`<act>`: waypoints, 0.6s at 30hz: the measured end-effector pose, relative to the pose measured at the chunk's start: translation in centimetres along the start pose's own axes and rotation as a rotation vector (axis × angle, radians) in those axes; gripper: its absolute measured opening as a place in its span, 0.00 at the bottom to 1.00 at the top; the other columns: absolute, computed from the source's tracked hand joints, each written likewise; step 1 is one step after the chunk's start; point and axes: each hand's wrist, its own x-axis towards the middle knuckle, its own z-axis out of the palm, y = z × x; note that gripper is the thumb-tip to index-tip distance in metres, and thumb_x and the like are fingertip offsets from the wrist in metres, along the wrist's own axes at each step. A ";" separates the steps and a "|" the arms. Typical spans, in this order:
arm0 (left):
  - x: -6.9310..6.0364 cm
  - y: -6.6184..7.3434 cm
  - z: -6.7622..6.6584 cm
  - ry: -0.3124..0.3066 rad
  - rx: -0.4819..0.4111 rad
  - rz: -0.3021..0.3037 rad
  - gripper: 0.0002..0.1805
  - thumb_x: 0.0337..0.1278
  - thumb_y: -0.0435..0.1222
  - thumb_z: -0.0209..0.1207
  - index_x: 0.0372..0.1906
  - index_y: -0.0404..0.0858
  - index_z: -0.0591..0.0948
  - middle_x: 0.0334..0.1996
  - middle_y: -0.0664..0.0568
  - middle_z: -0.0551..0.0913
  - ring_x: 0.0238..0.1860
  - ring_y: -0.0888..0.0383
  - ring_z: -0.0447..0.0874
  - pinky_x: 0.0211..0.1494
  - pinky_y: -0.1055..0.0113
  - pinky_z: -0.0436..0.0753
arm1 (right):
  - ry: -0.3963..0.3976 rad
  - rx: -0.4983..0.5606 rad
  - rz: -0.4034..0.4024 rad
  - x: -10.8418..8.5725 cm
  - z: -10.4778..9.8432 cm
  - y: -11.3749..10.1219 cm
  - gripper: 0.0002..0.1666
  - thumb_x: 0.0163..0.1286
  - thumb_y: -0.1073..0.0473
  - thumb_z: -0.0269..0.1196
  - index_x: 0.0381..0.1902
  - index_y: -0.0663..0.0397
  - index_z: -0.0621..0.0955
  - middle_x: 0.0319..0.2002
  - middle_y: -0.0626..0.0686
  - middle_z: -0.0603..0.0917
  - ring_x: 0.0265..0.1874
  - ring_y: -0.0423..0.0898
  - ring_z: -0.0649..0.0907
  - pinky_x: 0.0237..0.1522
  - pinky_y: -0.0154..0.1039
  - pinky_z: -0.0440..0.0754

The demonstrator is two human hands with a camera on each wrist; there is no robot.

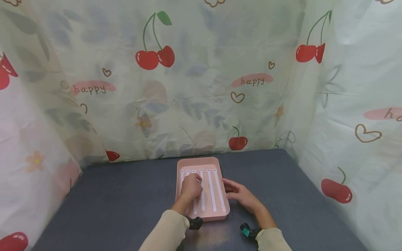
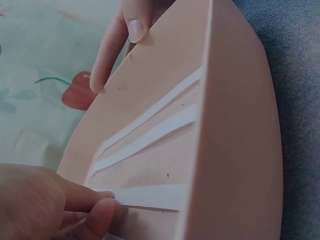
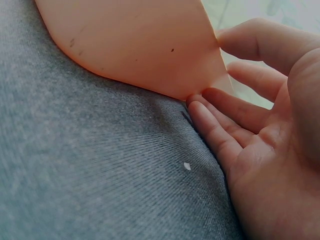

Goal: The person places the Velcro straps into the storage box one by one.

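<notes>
A shallow pink tray (image 1: pixel 197 161) holds several white straps (image 1: pixel 212 195) laid lengthwise, each with a slotted head at the far end. My left hand (image 1: pixel 191 186) reaches over the tray. In the left wrist view, its thumb and finger pinch one white strap (image 2: pixel 155 196) that lies third from the tray's right side. The hand hides parts of the straps to its left. At the right wall, my right hand (image 1: pixel 243 197) rests with extended fingers against the tray. The right wrist view shows those fingers (image 3: pixel 220 135) touching the tray's outer wall (image 3: pixel 135 45) and lower edge.
The tray stands on a dark grey tabletop (image 1: pixel 125 198). Printed cherry curtains (image 1: pixel 194 87) enclose the table at the back and both sides. Black devices are worn at the left wrist (image 1: pixel 194 223) and right wrist (image 1: pixel 248 230). A tiny white scrap (image 3: pixel 187 166) lies near the right hand.
</notes>
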 end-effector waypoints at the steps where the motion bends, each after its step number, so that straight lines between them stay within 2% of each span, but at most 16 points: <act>1: 0.0 0.0 0.0 0.003 0.003 0.001 0.14 0.48 0.20 0.61 0.41 0.33 0.81 0.24 0.48 0.78 0.13 0.59 0.77 0.14 0.71 0.73 | -0.002 0.000 0.000 0.0 0.0 0.0 0.39 0.68 0.58 0.63 0.73 0.57 0.63 0.69 0.59 0.67 0.62 0.55 0.73 0.61 0.50 0.71; 10: -0.3 -0.2 0.0 0.010 -0.003 0.011 0.13 0.48 0.20 0.62 0.40 0.33 0.81 0.24 0.47 0.77 0.13 0.58 0.78 0.13 0.70 0.73 | -0.008 0.011 0.002 0.1 0.1 -0.1 0.39 0.68 0.58 0.63 0.73 0.55 0.63 0.69 0.57 0.68 0.63 0.55 0.73 0.61 0.51 0.70; 12: -0.5 -0.2 -0.2 0.012 -0.009 0.015 0.13 0.48 0.21 0.62 0.40 0.33 0.81 0.24 0.47 0.78 0.13 0.58 0.78 0.13 0.71 0.73 | -0.015 0.022 -0.009 0.0 0.2 -0.5 0.38 0.68 0.60 0.62 0.73 0.58 0.62 0.69 0.60 0.67 0.63 0.57 0.72 0.61 0.51 0.70; 18: -0.8 -0.4 -0.6 0.037 -0.044 0.106 0.14 0.44 0.20 0.63 0.39 0.33 0.81 0.22 0.49 0.77 0.09 0.61 0.75 0.13 0.71 0.72 | -0.002 0.019 -0.002 -0.1 0.2 -0.4 0.38 0.68 0.62 0.62 0.73 0.60 0.62 0.69 0.61 0.67 0.63 0.57 0.72 0.61 0.52 0.70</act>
